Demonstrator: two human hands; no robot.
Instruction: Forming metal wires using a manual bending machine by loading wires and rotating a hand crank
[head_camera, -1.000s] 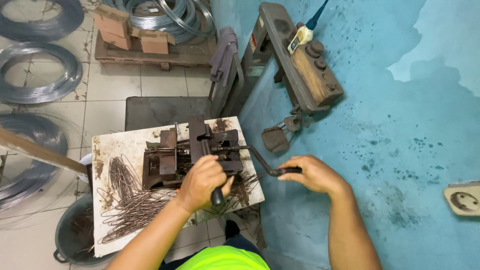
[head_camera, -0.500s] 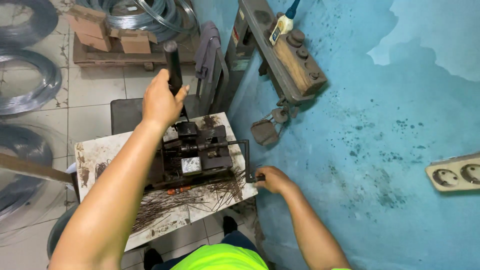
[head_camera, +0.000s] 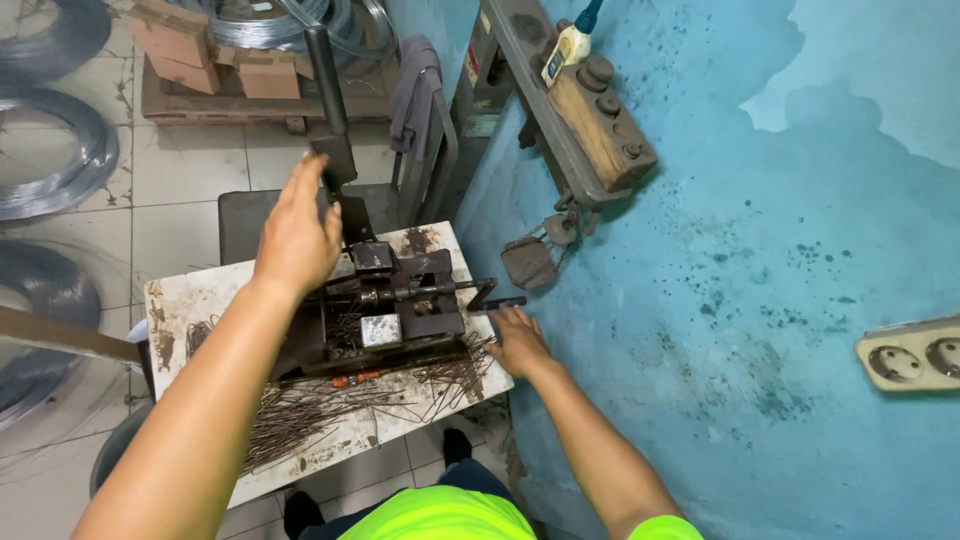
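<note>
Fig.: Lever stroke on dark steel bench wire-bending machine, atop white worn table.
L hand fingers loosely spread, just off upright black lever handle, gripping nothing; R hand flat beside side crank, grip unclear. Next, prob.: re-grip lever.

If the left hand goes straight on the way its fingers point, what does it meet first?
The left hand is open, fingers pointing up and away toward the dark lever of the machine. It would probably meet the lever's lower part first; the fingertips look almost on it, but depth is unclear.
</note>
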